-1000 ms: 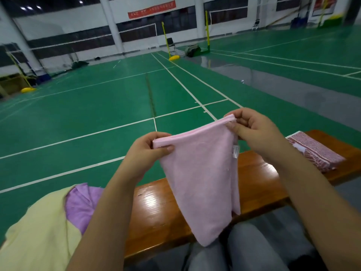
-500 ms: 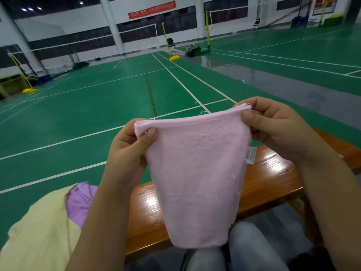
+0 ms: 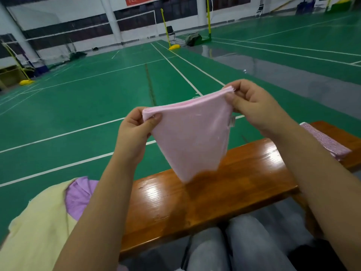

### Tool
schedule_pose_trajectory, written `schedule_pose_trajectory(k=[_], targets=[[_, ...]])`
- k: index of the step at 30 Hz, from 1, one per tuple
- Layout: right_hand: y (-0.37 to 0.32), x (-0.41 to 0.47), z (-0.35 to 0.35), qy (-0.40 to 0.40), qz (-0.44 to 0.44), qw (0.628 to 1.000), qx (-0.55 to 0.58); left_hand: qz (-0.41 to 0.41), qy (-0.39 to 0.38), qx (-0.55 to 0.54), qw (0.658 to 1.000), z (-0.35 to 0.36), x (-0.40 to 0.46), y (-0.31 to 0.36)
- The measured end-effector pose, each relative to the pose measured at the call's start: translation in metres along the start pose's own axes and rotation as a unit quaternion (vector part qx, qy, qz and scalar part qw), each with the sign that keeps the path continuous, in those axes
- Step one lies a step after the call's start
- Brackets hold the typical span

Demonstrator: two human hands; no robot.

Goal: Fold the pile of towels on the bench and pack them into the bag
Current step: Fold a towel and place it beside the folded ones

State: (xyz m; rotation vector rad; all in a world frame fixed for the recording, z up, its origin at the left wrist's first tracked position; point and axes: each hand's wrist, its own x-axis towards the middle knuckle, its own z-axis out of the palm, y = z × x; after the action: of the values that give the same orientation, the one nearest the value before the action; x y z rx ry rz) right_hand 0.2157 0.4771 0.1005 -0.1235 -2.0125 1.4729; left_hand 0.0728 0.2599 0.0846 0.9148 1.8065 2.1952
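While hanging at frame centre above the bench (image 3: pixel 224 192), pink towel (image 3: pixel 191 137) pinched at top corners: left hand (image 3: pixel 134 132) grip, right hand (image 3: pixel 254 106) grip.

A green court floor (image 3: pixel 88 106) marked with white lines (image 3: pixel 58 133) fills most of the view. At 12 o'clock a yellow net post (image 3: pixel 166 29) rises from a yellow base (image 3: pixel 174 47), with a dark chair (image 3: pixel 171 33) just behind it. At 9 o'clock stands another yellow base (image 3: pixel 26 82). A grey wet-looking strip (image 3: pixel 283 73) runs toward 2 o'clock. White pillars (image 3: pixel 112 20) line the far wall (a red banner (image 3: pixel 144 0) hangs there, lettering unreadable).
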Motion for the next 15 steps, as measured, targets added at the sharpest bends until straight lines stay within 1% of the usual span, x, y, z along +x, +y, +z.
schedule_pose_trajectory(k=[2, 4, 7, 10, 13, 15], targets=[[0.0, -0.011, -0.001, -0.011, -0.023, 1.0, -0.01, 0.015, -0.02, 0.014, 1.0, -0.006, -0.01, -0.001], [0.016, -0.028, -0.001, -0.043, -0.008, 0.999, -0.016, 0.007, -0.027, 0.047, 0.998, -0.012, -0.029, -0.015], [0.063, -0.069, 0.003, -0.094, 0.056, 0.993, -0.043, -0.072, -0.044, 0.098, 0.992, -0.018, -0.071, -0.052], [0.12, -0.119, 0.013, -0.155, 0.156, 0.972, -0.081, -0.178, -0.088, 0.171, 0.965, -0.023, -0.118, -0.094], [0.154, -0.163, 0.023, -0.2, 0.243, 0.945, -0.093, -0.262, -0.093, 0.168, 0.946, -0.029, -0.155, -0.119], [0.16, -0.18, 0.027, -0.213, 0.276, 0.933, -0.089, -0.283, -0.091, 0.163, 0.941, -0.032, -0.17, -0.125]])
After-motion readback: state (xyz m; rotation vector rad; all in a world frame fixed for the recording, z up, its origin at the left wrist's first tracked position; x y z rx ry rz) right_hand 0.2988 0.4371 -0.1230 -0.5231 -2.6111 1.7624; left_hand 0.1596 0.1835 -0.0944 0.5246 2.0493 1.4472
